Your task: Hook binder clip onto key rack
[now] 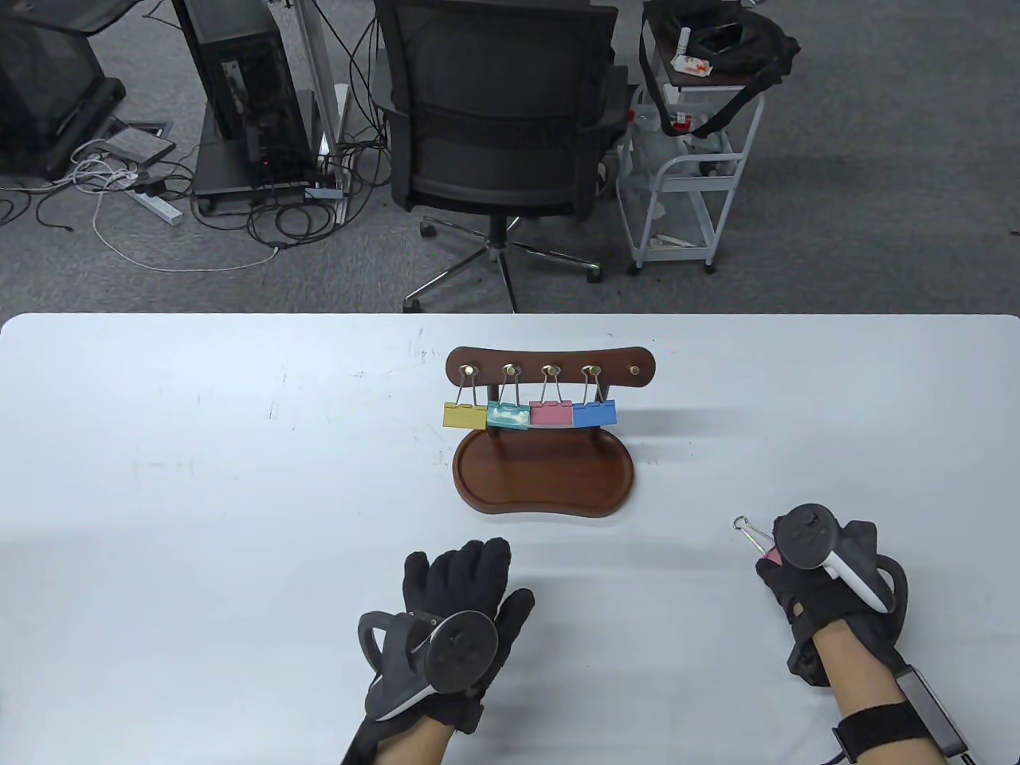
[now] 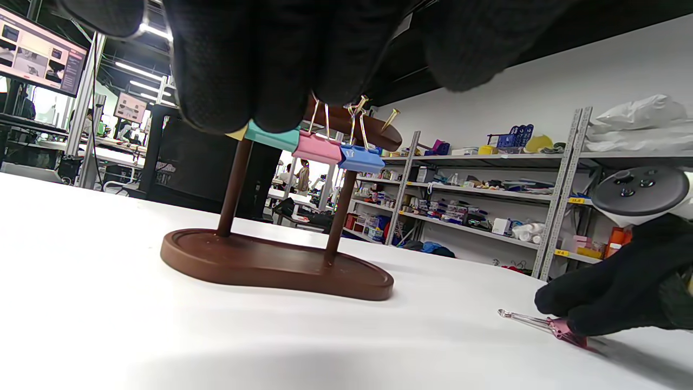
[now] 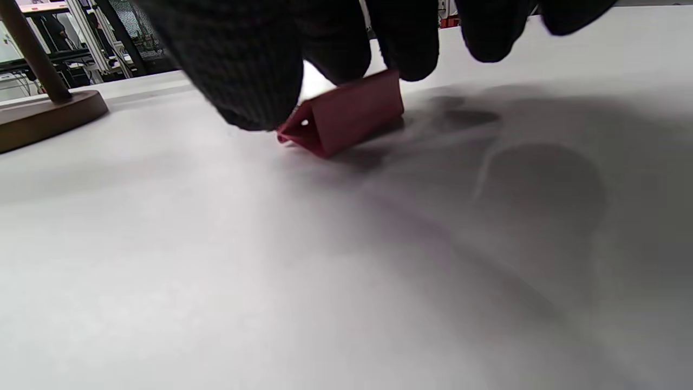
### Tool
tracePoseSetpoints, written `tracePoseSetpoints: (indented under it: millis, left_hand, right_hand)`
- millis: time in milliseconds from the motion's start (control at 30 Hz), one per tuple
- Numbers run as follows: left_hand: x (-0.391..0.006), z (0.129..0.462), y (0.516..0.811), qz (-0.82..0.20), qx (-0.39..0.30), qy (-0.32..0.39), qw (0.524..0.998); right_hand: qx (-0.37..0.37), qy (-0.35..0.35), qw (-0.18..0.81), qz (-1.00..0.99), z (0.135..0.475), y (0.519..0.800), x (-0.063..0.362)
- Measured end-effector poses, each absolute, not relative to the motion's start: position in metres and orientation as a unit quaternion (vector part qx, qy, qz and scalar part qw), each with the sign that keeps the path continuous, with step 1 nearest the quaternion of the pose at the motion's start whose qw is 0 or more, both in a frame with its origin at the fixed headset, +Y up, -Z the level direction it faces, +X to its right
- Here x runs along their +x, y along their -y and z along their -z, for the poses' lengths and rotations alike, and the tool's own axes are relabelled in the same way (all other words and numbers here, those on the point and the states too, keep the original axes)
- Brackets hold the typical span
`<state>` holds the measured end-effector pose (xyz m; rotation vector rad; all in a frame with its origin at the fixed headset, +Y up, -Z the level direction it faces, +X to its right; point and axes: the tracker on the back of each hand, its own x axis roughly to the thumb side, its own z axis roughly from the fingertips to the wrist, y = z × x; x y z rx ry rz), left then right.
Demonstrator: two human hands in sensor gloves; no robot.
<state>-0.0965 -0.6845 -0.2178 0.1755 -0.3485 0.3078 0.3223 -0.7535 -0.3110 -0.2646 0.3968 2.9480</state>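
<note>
A brown wooden key rack (image 1: pixel 550 368) stands on its tray base (image 1: pixel 542 482) at the table's middle. Yellow (image 1: pixel 464 415), teal (image 1: pixel 508 416), pink (image 1: pixel 551 413) and blue (image 1: pixel 594 412) binder clips hang from its hooks; the rightmost hook (image 1: pixel 635 370) is bare. My right hand (image 1: pixel 771 567) pinches a dark red binder clip (image 3: pixel 346 111) that lies on the table, right of the rack; its wire handle (image 1: pixel 749 530) points up-left. The clip also shows in the left wrist view (image 2: pixel 563 329). My left hand (image 1: pixel 458 570) rests flat on the table, empty, in front of the rack.
The white table (image 1: pixel 199 478) ends at its far edge just behind the rack. An office chair (image 1: pixel 502 119) and a white cart (image 1: pixel 685 183) stand on the floor beyond. The rack's base shows at the left of the right wrist view (image 3: pixel 48 116).
</note>
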Motion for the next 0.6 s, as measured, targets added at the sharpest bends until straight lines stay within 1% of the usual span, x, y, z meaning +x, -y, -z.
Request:
tracePoseSetpoints:
  millis: [167,600]
  left_hand:
    - [-0.0972,0.2183,0.6845,-0.157,0.084,0.172,0.969]
    - [-0.0979,0.2185,0.6843,-0.160,0.080,0.168,0.969]
  right_hand:
    - [-0.084,-0.118,0.067,-0.987,0.3116,0.7582,0.3201]
    - [-0.084,-0.083,0.050,-0.992,0.3123,0.7582,0.3169]
